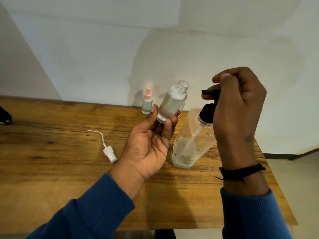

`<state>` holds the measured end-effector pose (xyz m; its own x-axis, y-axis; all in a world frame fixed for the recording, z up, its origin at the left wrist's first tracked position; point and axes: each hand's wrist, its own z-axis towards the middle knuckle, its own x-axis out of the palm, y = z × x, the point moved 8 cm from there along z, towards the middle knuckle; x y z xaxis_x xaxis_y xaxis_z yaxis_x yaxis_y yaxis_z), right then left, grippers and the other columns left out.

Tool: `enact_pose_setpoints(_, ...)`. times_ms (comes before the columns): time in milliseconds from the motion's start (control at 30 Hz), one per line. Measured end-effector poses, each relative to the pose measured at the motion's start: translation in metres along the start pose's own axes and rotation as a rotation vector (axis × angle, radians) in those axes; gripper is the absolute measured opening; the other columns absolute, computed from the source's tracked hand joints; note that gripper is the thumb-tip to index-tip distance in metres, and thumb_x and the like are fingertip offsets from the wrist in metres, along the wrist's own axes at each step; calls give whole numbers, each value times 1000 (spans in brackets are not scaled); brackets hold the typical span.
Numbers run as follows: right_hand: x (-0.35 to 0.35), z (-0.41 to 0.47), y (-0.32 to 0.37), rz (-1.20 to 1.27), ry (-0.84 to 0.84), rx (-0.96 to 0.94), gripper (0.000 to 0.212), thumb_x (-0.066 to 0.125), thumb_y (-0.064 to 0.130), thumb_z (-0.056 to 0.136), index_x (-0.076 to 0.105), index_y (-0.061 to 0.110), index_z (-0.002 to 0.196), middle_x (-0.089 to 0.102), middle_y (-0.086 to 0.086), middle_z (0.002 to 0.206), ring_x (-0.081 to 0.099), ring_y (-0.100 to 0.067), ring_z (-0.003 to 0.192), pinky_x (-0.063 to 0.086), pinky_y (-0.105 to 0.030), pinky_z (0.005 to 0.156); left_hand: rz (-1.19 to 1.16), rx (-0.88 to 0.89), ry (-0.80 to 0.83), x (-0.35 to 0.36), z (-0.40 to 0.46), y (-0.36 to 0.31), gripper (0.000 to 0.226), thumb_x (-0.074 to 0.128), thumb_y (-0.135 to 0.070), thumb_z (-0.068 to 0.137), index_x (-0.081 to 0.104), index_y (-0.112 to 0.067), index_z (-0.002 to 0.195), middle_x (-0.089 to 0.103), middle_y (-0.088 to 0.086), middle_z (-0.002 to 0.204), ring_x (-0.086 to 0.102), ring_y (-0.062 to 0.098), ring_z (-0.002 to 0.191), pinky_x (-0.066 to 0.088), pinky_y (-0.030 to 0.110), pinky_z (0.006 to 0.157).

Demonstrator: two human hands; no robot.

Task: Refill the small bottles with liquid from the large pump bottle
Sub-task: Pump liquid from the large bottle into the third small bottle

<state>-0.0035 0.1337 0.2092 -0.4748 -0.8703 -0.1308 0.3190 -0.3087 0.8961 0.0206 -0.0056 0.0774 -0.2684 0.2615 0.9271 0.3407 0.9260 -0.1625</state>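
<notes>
My left hand [151, 140] holds a small clear bottle [172, 102] by its base, tilted right, its open mouth a short way left of the black pump spout. The large clear pump bottle [189, 144] stands on the wooden table [51, 169], leaning slightly, with a little liquid and foam in its lower part. My right hand [238, 111] curls around its black pump head [209, 100], fingers over the top. A second small bottle with a pink sprayer [147, 102] stands at the back by the wall. A white sprayer cap with its dip tube [108, 150] lies on the table.
The table's right edge runs close past the pump bottle, with floor beyond it. A white wall stands right behind the table. A dark object [5, 116] sits at the far left edge.
</notes>
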Motion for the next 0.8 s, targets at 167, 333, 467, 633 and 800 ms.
enact_pose_setpoints(167, -8, -2, 28, -90, -40, -145, 29, 52, 24, 95, 67, 3, 80, 63, -8, 68, 63, -22, 69, 51, -32, 62, -23, 15, 0, 2, 0, -3, 53, 69, -22, 82, 61, 4, 128, 69, 25, 117, 72, 22, 82, 60, 19, 65)
enact_pose_setpoints(333, 6, -14, 54, -321, 71, -282, 23, 61, 45, 87, 70, 25, 81, 67, 10, 82, 63, -19, 95, 49, -34, 79, -14, -10, 7, 8, -2, -1, 33, 67, -22, 85, 74, 6, 100, 74, 21, 101, 73, 21, 76, 60, 19, 63)
enact_pose_setpoints(467, 20, -18, 54, -464, 169, -289, 33, 60, 60, 79, 72, 29, 85, 65, 11, 89, 62, -21, 99, 53, -47, 81, 26, 23, 2, 14, -6, -1, 26, 65, -20, 85, 76, 1, 74, 75, 16, 83, 74, 19, 71, 58, 19, 71)
enact_pose_setpoints(633, 24, -23, 60, -587, 174, -295, 33, 59, 62, 77, 70, 32, 82, 64, 13, 90, 59, -22, 105, 39, -59, 101, 24, 59, -8, 21, -9, -4, 25, 64, -18, 84, 73, -1, 68, 73, 13, 71, 73, 17, 62, 52, 19, 78)
enact_pose_setpoints(800, 27, -25, 66, -513, 201, -276, 28, 61, 59, 77, 67, 32, 80, 62, 12, 88, 62, -24, 97, 45, -56, 96, 14, 41, 33, 22, -14, -5, 29, 62, -18, 88, 73, 0, 69, 73, 13, 72, 73, 16, 63, 53, 17, 76)
